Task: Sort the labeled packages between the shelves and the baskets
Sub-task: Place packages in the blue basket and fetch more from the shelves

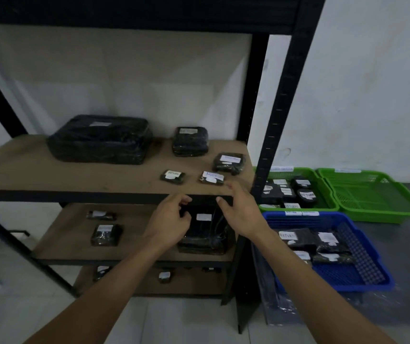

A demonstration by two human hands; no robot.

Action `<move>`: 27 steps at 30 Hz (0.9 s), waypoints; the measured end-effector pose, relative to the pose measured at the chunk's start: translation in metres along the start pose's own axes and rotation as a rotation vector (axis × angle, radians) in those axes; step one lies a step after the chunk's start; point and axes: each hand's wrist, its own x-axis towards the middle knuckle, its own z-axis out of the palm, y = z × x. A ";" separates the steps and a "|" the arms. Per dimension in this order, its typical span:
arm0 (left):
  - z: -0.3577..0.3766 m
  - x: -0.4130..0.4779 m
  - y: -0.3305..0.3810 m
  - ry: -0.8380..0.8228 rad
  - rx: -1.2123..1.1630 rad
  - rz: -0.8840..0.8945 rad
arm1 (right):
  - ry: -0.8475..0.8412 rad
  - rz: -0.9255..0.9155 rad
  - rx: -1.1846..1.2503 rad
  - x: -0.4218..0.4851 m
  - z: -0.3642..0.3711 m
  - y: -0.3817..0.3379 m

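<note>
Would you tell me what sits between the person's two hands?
In the head view, a black wrapped package with a white label, on the middle shelf, lies between the left hand and right hand.

frame: black metal, matt
shelf: brown board, matt, faintly rough
packages: glossy black plastic wrap, crinkled
labels: white paper
baskets: smooth plastic lattice, green, blue
</note>
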 end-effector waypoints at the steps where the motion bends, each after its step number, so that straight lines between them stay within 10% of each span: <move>1: 0.000 0.007 0.001 0.000 -0.007 0.006 | 0.017 -0.015 0.007 0.008 0.001 -0.001; 17: 0.002 0.119 0.000 -0.044 0.298 0.126 | 0.142 0.623 -0.319 0.156 0.015 0.017; 27: 0.005 0.124 -0.023 -0.258 0.496 0.179 | 0.372 0.658 0.174 0.164 0.009 0.004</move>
